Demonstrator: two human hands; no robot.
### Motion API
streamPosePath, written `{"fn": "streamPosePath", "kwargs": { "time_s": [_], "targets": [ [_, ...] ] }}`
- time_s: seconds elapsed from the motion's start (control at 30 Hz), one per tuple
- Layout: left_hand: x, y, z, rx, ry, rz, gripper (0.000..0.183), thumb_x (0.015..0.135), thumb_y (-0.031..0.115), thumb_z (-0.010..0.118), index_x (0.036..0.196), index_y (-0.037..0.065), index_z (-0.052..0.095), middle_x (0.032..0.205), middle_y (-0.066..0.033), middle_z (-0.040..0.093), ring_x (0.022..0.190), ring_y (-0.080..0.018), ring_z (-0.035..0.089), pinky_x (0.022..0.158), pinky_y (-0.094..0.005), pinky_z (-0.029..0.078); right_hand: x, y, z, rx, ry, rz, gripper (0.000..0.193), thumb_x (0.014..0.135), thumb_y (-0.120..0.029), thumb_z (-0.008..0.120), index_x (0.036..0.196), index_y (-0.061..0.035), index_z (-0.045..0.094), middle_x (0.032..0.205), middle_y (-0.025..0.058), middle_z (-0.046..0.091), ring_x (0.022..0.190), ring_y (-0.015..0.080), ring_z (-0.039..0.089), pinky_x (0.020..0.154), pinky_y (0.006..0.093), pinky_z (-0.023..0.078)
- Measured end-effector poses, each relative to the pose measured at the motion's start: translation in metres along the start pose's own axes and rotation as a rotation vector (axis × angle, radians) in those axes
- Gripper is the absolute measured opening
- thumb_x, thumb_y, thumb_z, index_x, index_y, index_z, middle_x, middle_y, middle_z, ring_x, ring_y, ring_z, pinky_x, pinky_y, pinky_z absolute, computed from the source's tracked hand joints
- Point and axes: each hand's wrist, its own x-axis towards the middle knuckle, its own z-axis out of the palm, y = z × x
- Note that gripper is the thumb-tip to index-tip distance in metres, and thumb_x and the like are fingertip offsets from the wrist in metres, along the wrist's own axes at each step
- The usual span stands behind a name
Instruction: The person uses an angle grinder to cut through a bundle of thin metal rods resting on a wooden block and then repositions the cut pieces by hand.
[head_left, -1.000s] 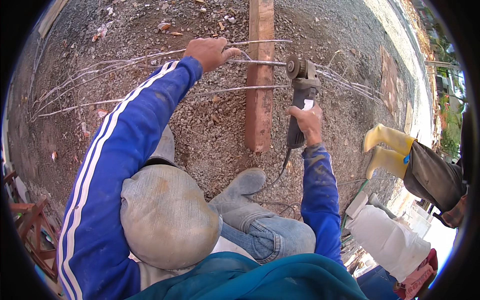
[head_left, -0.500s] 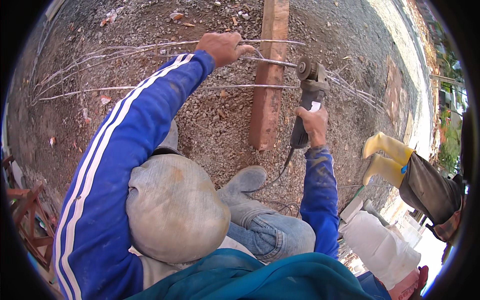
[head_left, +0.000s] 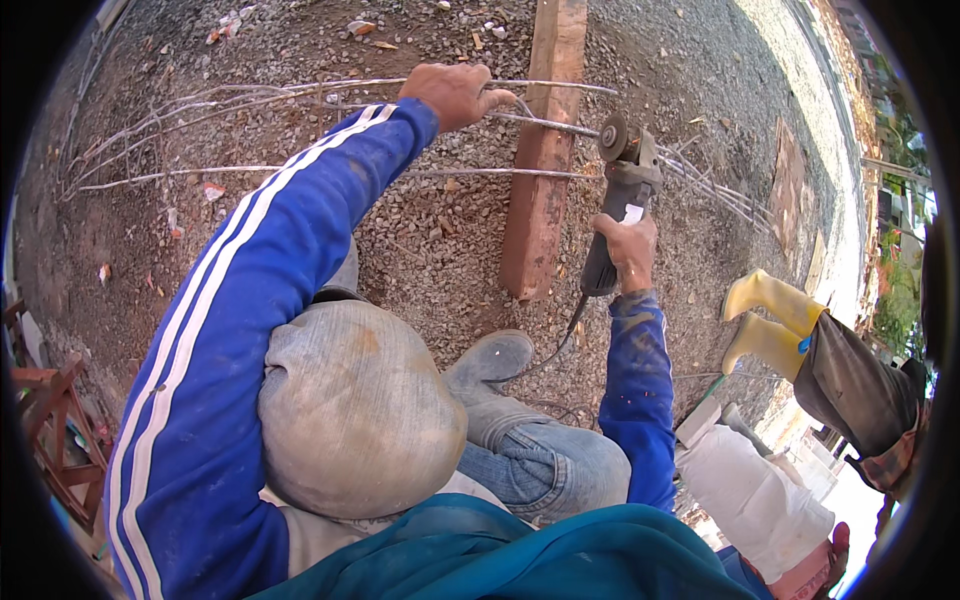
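My right hand (head_left: 630, 250) is wrapped round the body of a dark angle grinder (head_left: 627, 185). The grinder's disc (head_left: 613, 136) is at a steel rod lying across a reddish wooden beam (head_left: 540, 190); whether disc and rod touch, I cannot tell. Left of the beam, my left hand (head_left: 450, 95) is closed on the long steel rods (head_left: 250, 98), its thumb pointing right. These rods form a tied bundle across the ground, and more rod ends (head_left: 715, 190) show beyond the grinder. From the grinder's lower end a cord (head_left: 565, 340) runs down past my boot (head_left: 495, 355).
Gravelly ground (head_left: 420, 250) surrounds the beam. On the right stands another person in yellow boots (head_left: 765, 310), near a white sack (head_left: 745, 490). A reddish-brown frame (head_left: 60, 410) lies at the far left. My knee (head_left: 365, 410) rises under my left arm.
The view has shifted slightly, so the beam and rods sit a little farther right. Both hands keep their holds, and the grinder stays by the rod.
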Motion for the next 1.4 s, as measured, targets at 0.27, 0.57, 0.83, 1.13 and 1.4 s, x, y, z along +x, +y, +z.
{"fn": "streamPosePath", "kwargs": {
  "time_s": [0.27, 0.57, 0.83, 1.13, 1.4],
  "targets": [
    [0.001, 0.002, -0.003, -0.022, -0.012, -0.005, 0.066, 0.097, 0.07, 0.037, 0.091, 0.009, 0.062, 0.084, -0.0114, 0.07, 0.08, -0.0287, 0.071, 0.07, -0.0452, 0.055, 0.004, 0.007, 0.001, -0.036, 0.0, 0.029, 0.048, 0.061, -0.028, 0.08, 0.096, 0.0019, 0.066, 0.086, 0.0124, 0.072, 0.075, 0.0262, 0.069, 0.073, 0.0374, 0.055],
    [0.001, -0.001, 0.002, -0.03, 0.023, 0.013, 0.067, 0.097, 0.071, 0.037, 0.088, 0.01, 0.061, 0.081, -0.0107, 0.07, 0.076, -0.0282, 0.071, 0.066, -0.0447, 0.055, 0.004, 0.009, 0.001, -0.004, -0.007, 0.026, 0.05, 0.06, -0.029, 0.081, 0.096, 0.0027, 0.066, 0.087, 0.013, 0.071, 0.075, 0.0262, 0.068, 0.073, 0.038, 0.055],
    [0.0, -0.001, 0.002, -0.032, 0.004, -0.003, 0.066, 0.097, 0.07, 0.037, 0.09, 0.01, 0.062, 0.083, -0.0103, 0.07, 0.078, -0.0278, 0.071, 0.067, -0.0444, 0.055, 0.007, 0.009, 0.002, 0.009, -0.031, 0.065, 0.055, 0.058, -0.032, 0.082, 0.097, 0.0038, 0.066, 0.088, 0.0151, 0.071, 0.077, 0.0285, 0.069, 0.073, 0.039, 0.055],
    [0.002, 0.005, -0.007, -0.056, -0.056, -0.022, 0.065, 0.098, 0.069, 0.038, 0.095, 0.008, 0.062, 0.092, -0.0125, 0.071, 0.087, -0.03, 0.071, 0.075, -0.0462, 0.054, 0.004, 0.017, 0.001, -0.039, 0.032, 0.001, 0.053, 0.06, -0.03, 0.082, 0.098, 0.0037, 0.066, 0.086, 0.0134, 0.071, 0.073, 0.026, 0.068, 0.072, 0.0377, 0.055],
    [0.0, 0.002, -0.003, -0.048, -0.033, -0.023, 0.066, 0.097, 0.069, 0.039, 0.095, 0.008, 0.063, 0.092, -0.0134, 0.072, 0.087, -0.0307, 0.071, 0.074, -0.0464, 0.055, -0.004, 0.009, 0.0, -0.046, -0.003, 0.026, 0.054, 0.06, -0.029, 0.082, 0.1, 0.0033, 0.066, 0.088, 0.0132, 0.072, 0.076, 0.0261, 0.068, 0.074, 0.0383, 0.055]
  ]
}}
